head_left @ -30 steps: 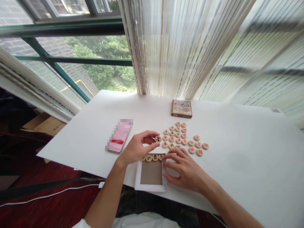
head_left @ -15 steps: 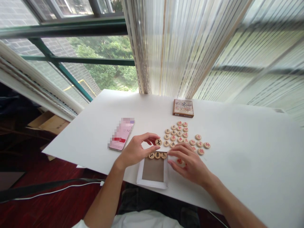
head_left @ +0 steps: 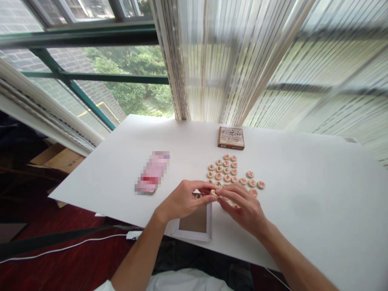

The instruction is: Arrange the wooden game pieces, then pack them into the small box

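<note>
My left hand [head_left: 184, 200] pinches a round wooden xiangqi piece [head_left: 214, 193] with a black character between thumb and fingertips. From the other side, my right hand [head_left: 242, 204] has its thumb and fingertips closed on the same piece. Both hands are above the upper right corner of a shallow open box tray [head_left: 194, 235] with a white rim. A row of black-lettered pieces [head_left: 198, 197] lies along the tray's far side, mostly covered by my left hand. Beyond my hands, several red and black pieces [head_left: 226, 170] lie grouped on the table.
A box lid with printed characters [head_left: 230, 137] lies farther back on the white table [head_left: 100, 169]. To the left is a phone [head_left: 153, 171], partly blurred out. A few red pieces [head_left: 252, 183] lie right of the group. A window and string curtain stand behind the table.
My left hand has carried its piece right and toward me, until it meets my right hand's fingers. The view has shifted slightly.
</note>
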`<action>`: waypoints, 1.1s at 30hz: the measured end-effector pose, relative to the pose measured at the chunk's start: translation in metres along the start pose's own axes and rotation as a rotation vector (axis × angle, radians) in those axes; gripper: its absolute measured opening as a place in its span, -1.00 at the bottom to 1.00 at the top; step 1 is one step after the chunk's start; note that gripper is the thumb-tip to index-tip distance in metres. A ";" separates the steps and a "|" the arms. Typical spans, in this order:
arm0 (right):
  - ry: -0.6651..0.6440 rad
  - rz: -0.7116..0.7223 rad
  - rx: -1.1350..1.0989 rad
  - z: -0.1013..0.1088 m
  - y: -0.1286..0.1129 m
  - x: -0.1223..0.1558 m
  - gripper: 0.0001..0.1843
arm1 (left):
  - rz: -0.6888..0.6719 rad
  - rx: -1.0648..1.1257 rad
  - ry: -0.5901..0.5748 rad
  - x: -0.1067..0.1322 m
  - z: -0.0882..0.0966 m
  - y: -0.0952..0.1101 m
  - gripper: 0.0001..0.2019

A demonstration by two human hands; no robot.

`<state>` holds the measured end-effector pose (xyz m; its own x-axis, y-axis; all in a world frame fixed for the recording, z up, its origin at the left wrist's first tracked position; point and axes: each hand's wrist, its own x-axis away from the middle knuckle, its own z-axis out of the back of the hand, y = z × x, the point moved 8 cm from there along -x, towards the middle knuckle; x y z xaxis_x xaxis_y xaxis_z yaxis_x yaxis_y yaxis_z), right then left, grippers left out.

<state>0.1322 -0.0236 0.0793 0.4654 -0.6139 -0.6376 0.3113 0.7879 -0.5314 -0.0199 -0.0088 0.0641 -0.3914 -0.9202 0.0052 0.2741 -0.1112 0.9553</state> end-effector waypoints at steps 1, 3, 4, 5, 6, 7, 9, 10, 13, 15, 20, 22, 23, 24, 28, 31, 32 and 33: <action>-0.002 0.001 -0.001 0.000 0.000 0.000 -0.65 | -0.005 -0.012 -0.004 0.000 -0.002 0.001 -0.66; 0.000 0.007 0.005 0.001 0.000 0.001 -0.64 | -0.015 -0.041 -0.001 -0.001 -0.003 0.003 -0.67; 0.003 0.010 0.009 0.001 0.000 0.001 -0.63 | -0.020 -0.055 0.006 -0.001 -0.003 0.005 -0.67; 0.004 0.014 0.011 0.002 0.000 0.001 -0.62 | -0.025 -0.069 0.015 -0.001 -0.002 0.006 -0.67; 0.006 0.017 0.013 0.002 0.000 0.002 -0.61 | -0.029 -0.083 0.024 -0.001 -0.002 0.007 -0.67; 0.007 0.020 0.012 0.002 0.000 0.002 -0.60 | -0.032 -0.095 0.033 -0.001 -0.001 0.008 -0.68; 0.005 0.022 0.008 0.001 0.000 0.002 -0.58 | -0.039 -0.112 0.048 0.000 -0.001 0.011 -0.69; 0.003 0.021 0.007 0.001 0.000 0.002 -0.58 | -0.042 -0.116 0.051 0.000 -0.001 0.012 -0.70; -0.013 0.015 0.012 -0.001 0.000 0.002 -0.59 | -0.053 -0.130 0.059 0.001 0.000 0.014 -0.71; -0.022 0.010 0.016 -0.001 0.000 0.002 -0.59 | -0.061 -0.151 0.067 0.003 0.003 0.013 -0.72; -0.010 -0.029 0.016 0.000 0.003 0.002 -0.59 | -0.058 -0.253 0.141 0.013 0.023 0.005 -0.73; -0.005 -0.038 0.009 0.001 0.004 0.002 -0.60 | -0.058 -0.278 0.165 0.018 0.032 0.001 -0.74; -0.002 -0.041 0.006 0.001 0.005 0.002 -0.60 | -0.060 -0.290 0.171 0.021 0.035 0.000 -0.75; 0.001 -0.043 0.001 0.001 0.005 0.002 -0.60 | -0.061 -0.305 0.176 0.024 0.038 -0.001 -0.75; 0.005 -0.070 -0.020 0.000 0.010 0.004 -0.61 | -0.054 -0.369 0.204 0.034 0.047 -0.005 -0.76; 0.017 -0.090 -0.017 0.000 0.014 0.005 -0.64 | -0.040 -0.386 0.235 0.040 0.053 -0.008 -0.76; 0.023 -0.094 -0.015 0.001 0.015 0.005 -0.65 | -0.033 -0.385 0.244 0.042 0.055 -0.009 -0.76; 0.030 -0.097 -0.013 0.001 0.015 0.005 -0.67 | -0.027 -0.384 0.254 0.043 0.056 -0.011 -0.75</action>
<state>0.1403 -0.0147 0.0691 0.4086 -0.6884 -0.5994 0.3428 0.7243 -0.5982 -0.0891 -0.0264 0.0705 -0.1882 -0.9726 -0.1364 0.5912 -0.2231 0.7751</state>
